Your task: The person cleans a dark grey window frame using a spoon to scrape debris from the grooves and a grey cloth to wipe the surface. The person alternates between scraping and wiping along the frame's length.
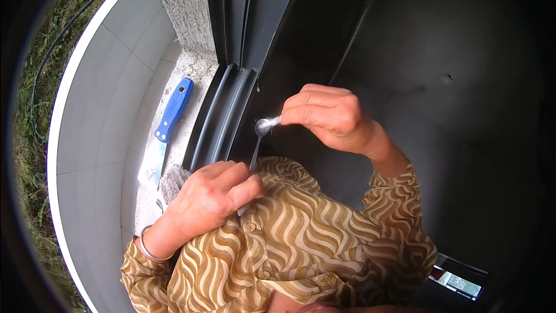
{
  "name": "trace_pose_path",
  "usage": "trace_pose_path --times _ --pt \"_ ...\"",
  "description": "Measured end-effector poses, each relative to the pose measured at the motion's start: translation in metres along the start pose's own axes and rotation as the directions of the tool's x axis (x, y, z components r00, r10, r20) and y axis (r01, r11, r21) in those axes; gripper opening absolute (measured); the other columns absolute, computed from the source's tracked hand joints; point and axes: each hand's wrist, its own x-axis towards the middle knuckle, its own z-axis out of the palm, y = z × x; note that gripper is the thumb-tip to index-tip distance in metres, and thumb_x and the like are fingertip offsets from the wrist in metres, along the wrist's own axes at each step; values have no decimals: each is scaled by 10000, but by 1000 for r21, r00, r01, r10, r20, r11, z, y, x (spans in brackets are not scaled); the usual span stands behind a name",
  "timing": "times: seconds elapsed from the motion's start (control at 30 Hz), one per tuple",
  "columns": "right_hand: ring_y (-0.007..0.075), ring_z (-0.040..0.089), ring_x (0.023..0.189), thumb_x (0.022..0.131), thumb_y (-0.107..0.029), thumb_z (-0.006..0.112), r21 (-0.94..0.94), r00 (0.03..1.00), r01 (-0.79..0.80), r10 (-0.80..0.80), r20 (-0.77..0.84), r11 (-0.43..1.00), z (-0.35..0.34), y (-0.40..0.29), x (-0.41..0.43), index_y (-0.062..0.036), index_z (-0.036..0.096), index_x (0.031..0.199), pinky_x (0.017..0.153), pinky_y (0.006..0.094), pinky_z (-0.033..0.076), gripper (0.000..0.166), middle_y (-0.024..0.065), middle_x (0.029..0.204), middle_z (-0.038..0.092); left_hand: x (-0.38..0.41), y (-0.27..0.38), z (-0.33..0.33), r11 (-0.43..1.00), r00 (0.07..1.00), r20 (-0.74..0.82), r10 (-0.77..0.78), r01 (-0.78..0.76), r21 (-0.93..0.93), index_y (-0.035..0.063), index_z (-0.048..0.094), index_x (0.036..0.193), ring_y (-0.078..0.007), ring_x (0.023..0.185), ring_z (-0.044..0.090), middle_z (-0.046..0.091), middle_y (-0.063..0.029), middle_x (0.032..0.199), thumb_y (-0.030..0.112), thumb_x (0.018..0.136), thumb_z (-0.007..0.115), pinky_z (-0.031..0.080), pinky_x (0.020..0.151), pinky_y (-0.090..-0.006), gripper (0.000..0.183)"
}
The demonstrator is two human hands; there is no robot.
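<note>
A small metal spoon [258, 150] is held by its handle in my left hand [217, 193], close to the front of a patterned shirt. Its bowl points away from me, and the handle's end shows below my fingers. My right hand [325, 115] pinches a small white wad [273, 121], perhaps tissue or cloth, against the spoon's bowl. Most of that wad is hidden in my fingers. Left of my hands, a knife [173, 108] with a blue handle lies on a rough pale ledge [200, 63], blade towards me. A crumpled grey item [171, 184] lies beside the blade, partly behind my left hand.
Dark sliding-window tracks [223, 113] run along the ledge, by a rough plastered wall [184, 4]. A tiled outer surface [93, 139] with a white edge lies further left, plants [30, 174] beyond it. A curved metal piece [160, 204] sits near my left wrist.
</note>
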Motion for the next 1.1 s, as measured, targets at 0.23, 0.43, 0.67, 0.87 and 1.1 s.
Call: trace_pose_path --times 0.23,0.43,0.67,0.87,1.1 --pt "271 691 807 752 124 721 -112 998 -49 46 -30 993 11 4 -11 18 728 955 648 355 562 228 114 925 710 2 6 -7 985 992 48 -117 122 -121 60 633 970 -288 689 611 553 -76 800 30 773 766 501 597 -398 239" --pt "268 689 824 756 96 706 -147 997 -40 29 -77 988 13 8 0 8 734 960 658 356 575 224 107 918 699 1 20 -26 957 974 26 -226 227 -182 69 651 970 -296 702 631 579 -80 819 -11 770 760 509 608 -397 241" --pt "244 672 820 741 18 737 -294 992 122 -121 20 948 26 8 31 17 705 943 644 332 570 204 78 925 680 -31 24 -44 892 914 -28 -405 388 -232 37 606 927 -276 676 638 585 -83 813 -69 870 681 502 609 -356 142" --pt "207 606 757 745 -16 710 -392 972 212 -151 183 895 29 8 44 -26 618 825 595 310 524 122 56 820 573 -39 20 -35 729 820 -20 -572 497 -471 17 568 918 -212 646 635 571 -89 782 -48 994 586 498 623 -311 101" --pt "220 594 729 751 -9 703 -305 971 199 -146 191 931 41 8 42 -24 606 822 598 328 522 122 60 797 556 -36 21 -26 833 877 -50 -477 434 -343 35 595 938 -313 686 636 582 -110 801 -84 897 639 511 641 -348 133"
